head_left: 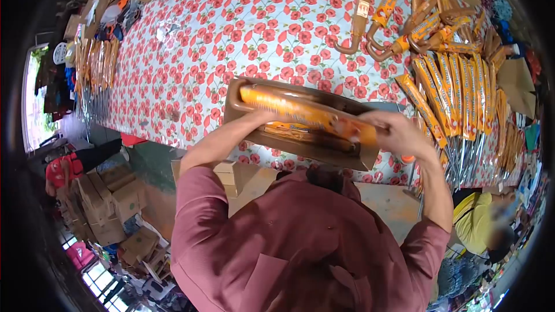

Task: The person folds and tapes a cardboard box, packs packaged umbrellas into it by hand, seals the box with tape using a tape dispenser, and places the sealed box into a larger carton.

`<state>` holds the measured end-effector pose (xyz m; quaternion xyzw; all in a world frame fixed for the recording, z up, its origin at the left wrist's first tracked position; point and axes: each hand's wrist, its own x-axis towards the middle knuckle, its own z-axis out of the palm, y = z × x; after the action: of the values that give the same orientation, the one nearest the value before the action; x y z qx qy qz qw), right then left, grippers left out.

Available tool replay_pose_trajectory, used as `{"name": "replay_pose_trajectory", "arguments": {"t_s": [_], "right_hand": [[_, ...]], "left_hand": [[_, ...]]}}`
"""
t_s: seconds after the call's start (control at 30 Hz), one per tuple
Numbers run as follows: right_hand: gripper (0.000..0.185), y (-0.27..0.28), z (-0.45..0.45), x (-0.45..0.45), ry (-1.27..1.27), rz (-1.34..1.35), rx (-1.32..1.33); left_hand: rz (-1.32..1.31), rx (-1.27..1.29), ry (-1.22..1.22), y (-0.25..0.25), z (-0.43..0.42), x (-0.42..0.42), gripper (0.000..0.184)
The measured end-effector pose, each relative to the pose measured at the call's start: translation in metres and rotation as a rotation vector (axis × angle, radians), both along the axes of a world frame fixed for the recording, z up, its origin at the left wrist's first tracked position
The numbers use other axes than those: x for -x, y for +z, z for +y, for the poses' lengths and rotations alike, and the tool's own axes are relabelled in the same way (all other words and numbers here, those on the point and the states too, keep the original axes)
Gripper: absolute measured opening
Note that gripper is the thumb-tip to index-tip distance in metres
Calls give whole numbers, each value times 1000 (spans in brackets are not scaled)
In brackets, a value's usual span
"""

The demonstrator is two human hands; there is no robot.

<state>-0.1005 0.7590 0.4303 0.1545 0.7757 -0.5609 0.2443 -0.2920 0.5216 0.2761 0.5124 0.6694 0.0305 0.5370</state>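
Observation:
A long brown item with a curved hook end, in an orange printed wrapper (289,106), lies slantwise over an open cardboard box (324,154), blurred by motion. My right hand (396,130) is closed around its right end, above the box's right side. My left hand (267,117) reaches into the box near the hooked end; its fingers are hidden by the wrapped item. More orange wrapped pieces (295,131) lie inside the box below.
Loose brown hook-handled pieces (359,17) lie at the back right of the flowered tablecloth (191,81). Rows of orange-wrapped pieces with metal rods (457,92) line the right, more brown ones (95,63) the left. People (477,222) are at both sides, beside stacked cartons (98,202).

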Motion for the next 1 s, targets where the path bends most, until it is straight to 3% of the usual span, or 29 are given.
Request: {"name": "replay_pose_trajectory", "arguments": {"t_s": [0.03,0.13,0.2,0.3,0.43,0.5,0.6,0.63,0.67,0.77,0.83,0.9,0.93,0.97,1.0], "right_hand": [[33,-4,-8,15,-49,-176,88],[30,-93,3,18,-89,-274,365],[31,-117,7,24,18,-285,301],[30,-122,2,30,83,-344,220],[29,-127,0,35,105,-349,198],[30,-146,3,28,126,-233,30],[39,-195,-3,12,232,83,-242],[44,-203,-1,7,275,213,-346],[45,-179,-7,18,235,-81,-336],[28,-196,-11,14,336,46,-629],[24,-195,-31,5,84,643,-677],[29,-134,-35,21,-38,783,-667],[33,-114,-30,28,-94,856,-657],[30,-119,-16,32,-190,738,-647],[28,-126,6,40,-283,619,-632]], "left_hand": [[3,-22,14,-25,0,-1,39],[34,-94,76,-74,-3,-8,38],[132,-207,32,-93,-13,-16,38],[374,-482,-171,-91,-36,-21,36],[412,-582,-274,-33,-63,-5,38],[485,-531,-411,-33,-70,7,47],[639,-757,-363,-24,-64,19,64],[642,-723,-355,-31,-65,21,68],[648,-703,-354,-44,-63,23,73],[630,-496,-420,-58,-49,27,79],[617,-404,-420,-53,-41,26,81],[683,-311,-514,-38,-35,20,86],[507,-272,-410,-24,-30,18,83],[247,-419,-275,-12,-20,25,62],[167,-600,-267,2,-7,28,50]]}}
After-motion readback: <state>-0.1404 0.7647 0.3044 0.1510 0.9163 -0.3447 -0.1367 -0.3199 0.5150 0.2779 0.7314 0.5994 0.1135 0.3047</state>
